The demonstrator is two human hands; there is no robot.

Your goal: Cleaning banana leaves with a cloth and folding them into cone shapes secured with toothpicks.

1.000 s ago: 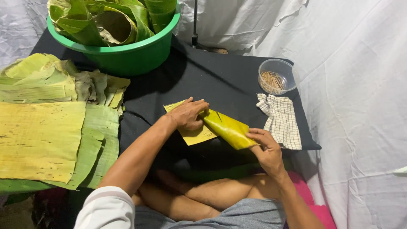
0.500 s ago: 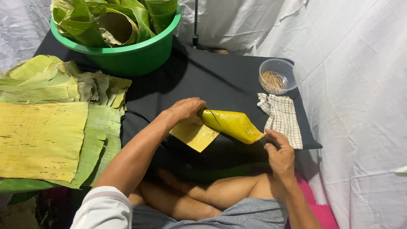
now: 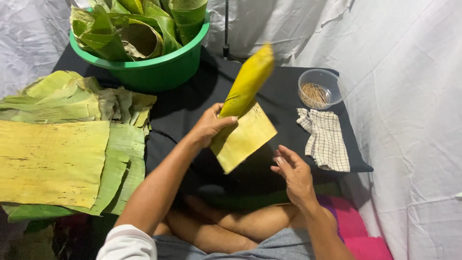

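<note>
A rolled yellow-green banana leaf cone (image 3: 246, 82), smooth and tapered, stands tilted at the centre of the frame, its flat loose flap hanging below. The left hand (image 3: 209, 127) grips it at the waist, fingers wrapped round. The right hand (image 3: 294, 173) hovers open just below and to the right, holding nothing. At upper left a green plastic basin (image 3: 159, 67) holds curled leaves. Flat ribbed leaf sheets (image 3: 53, 161) lie stacked at left. On the black worktop (image 3: 183, 110), upper right, a clear tub (image 3: 321, 88) holds thin sticks beside a checked cloth (image 3: 327, 139).
</note>
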